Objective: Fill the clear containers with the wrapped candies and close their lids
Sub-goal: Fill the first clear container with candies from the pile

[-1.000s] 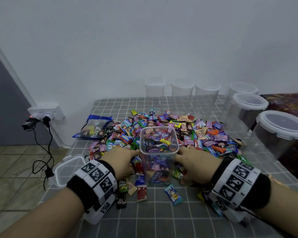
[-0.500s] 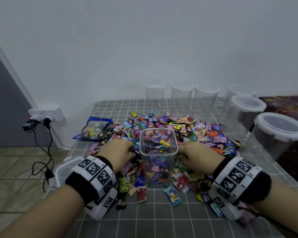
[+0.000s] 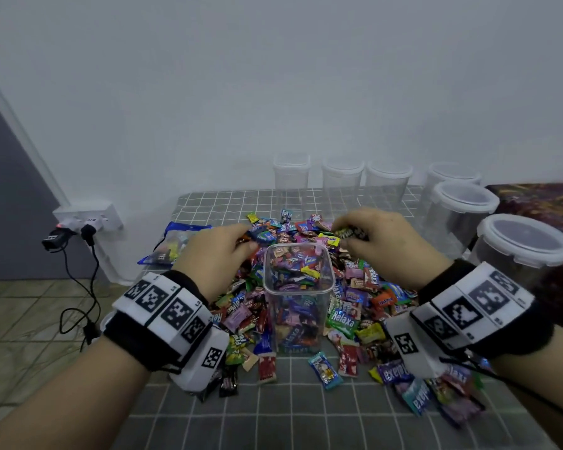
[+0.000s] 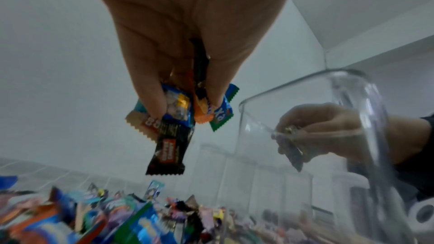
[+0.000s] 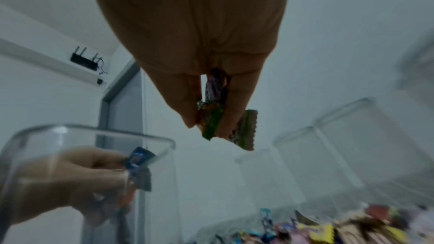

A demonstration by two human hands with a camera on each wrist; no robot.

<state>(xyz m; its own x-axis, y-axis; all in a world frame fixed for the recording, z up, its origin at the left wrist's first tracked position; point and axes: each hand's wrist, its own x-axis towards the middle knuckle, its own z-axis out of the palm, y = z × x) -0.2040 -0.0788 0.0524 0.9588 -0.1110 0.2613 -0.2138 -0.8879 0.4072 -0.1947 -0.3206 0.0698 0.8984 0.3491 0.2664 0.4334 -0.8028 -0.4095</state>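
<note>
Candies blur together; left hand and right hand each pinch several.

- plain white wall all along the back, flat dull light
- grey door off to the left
- beige tiled floor below it
- white socket box low on the wall, plugs in, black cables trailing down
- table has a grey checked cloth
- black router up high on the wall
</note>
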